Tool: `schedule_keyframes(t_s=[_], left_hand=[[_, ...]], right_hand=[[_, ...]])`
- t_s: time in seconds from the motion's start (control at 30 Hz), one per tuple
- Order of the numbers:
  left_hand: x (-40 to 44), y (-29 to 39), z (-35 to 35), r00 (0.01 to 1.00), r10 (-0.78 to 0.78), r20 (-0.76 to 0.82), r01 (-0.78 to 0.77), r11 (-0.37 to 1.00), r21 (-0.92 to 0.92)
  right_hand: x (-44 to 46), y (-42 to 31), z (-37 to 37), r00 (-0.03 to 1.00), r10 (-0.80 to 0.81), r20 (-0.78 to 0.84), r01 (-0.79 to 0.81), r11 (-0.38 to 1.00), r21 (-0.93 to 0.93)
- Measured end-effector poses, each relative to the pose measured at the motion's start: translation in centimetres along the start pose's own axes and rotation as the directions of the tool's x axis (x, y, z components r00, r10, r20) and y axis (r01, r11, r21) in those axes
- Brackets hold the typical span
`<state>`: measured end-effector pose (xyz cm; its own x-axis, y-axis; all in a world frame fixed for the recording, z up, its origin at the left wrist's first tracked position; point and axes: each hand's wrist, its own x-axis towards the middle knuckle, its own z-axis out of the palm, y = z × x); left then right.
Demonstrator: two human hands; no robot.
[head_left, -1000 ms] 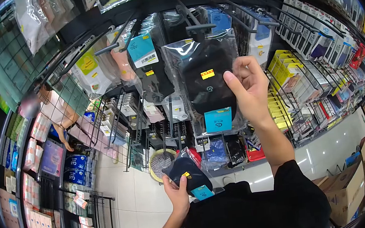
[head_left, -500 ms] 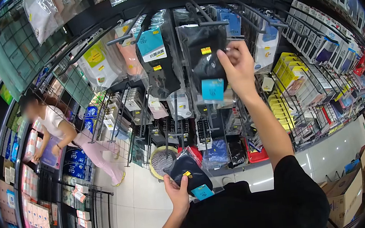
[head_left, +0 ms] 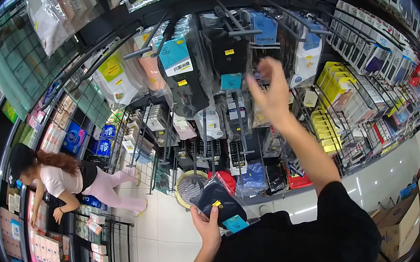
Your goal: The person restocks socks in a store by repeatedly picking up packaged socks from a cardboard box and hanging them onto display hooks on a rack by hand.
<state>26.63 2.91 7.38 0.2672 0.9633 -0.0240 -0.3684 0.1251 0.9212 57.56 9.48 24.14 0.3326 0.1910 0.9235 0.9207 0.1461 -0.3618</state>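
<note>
My left hand grips a clear plastic pack of black socks, with the thumb over its front. A teal label and a small yellow price sticker show on that pack. Up at the rack, my right hand is raised, empty, its fingers apart and somewhat blurred. Just left of its fingertips hangs a similar black sock pack on a metal hook, apart from the hand. Farther left, another dark sock pack with a larger blue-and-white card hangs on its own hook.
Metal hooks jut out from the rack. White boxes and yellow packs line the right. Open cardboard boxes stand at lower right. On the left, a person bends at a shelf beside a wire rack.
My right hand has let go of the hanging sock pack, which now hangs straight and farther back. The person on the left has bent down lower. My left hand still holds its pack.
</note>
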Motion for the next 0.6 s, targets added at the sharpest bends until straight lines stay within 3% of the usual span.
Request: schedule_keyframes(t_s=[0.03, 0.07, 0.13, 0.2, 0.27, 0.33, 0.4, 0.53, 0.6], left_hand=[[0.2, 0.2, 0.4, 1.0, 0.003, -0.003, -0.003, 1.0, -0.008], [0.3, 0.5, 0.8, 1.0, 0.007, 0.011, -0.007, 0.999, -0.035], [0.6, 0.6, 1.0, 1.0, 0.004, 0.018, -0.003, 0.998, -0.063], [1.0, 0.4, 0.9, 0.991, 0.098, 0.09, -0.097, 0.995, -0.021], [1.2, 0.9, 1.6, 0.986, 0.125, 0.109, -0.128, 0.992, 0.018], [1.4, 1.2, 2.0, 0.953, 0.225, 0.204, -0.235, 0.971, 0.029], [1.6, 1.3, 2.5, 0.947, 0.227, 0.227, -0.238, 0.971, 0.02], [1.5, 1.5, 3.1, 0.924, 0.233, 0.304, -0.263, 0.963, 0.061], [1.1, 2.3, 4.2, 0.933, 0.228, 0.279, -0.211, 0.973, -0.092]], right_hand=[[-2.0, -2.1, -1.4, 0.982, 0.094, 0.166, -0.116, 0.985, 0.126], [-4.5, -3.3, -2.6, 0.936, 0.09, 0.34, -0.171, 0.961, 0.216], [-8.6, -6.4, -5.0, 0.746, 0.126, 0.654, -0.389, 0.88, 0.273], [-11.3, -8.3, -6.8, 0.623, 0.14, 0.77, -0.476, 0.849, 0.23], [-13.0, -9.1, -7.6, 0.528, 0.21, 0.823, -0.557, 0.817, 0.15], [-14.2, -8.6, -8.1, 0.498, 0.214, 0.84, -0.613, 0.772, 0.167], [-14.9, -8.4, -8.6, 0.475, 0.218, 0.853, -0.663, 0.726, 0.184], [-14.0, -8.6, -9.2, 0.571, 0.167, 0.804, -0.622, 0.727, 0.291], [-13.4, -8.2, -9.4, 0.662, 0.185, 0.726, -0.572, 0.75, 0.331]])
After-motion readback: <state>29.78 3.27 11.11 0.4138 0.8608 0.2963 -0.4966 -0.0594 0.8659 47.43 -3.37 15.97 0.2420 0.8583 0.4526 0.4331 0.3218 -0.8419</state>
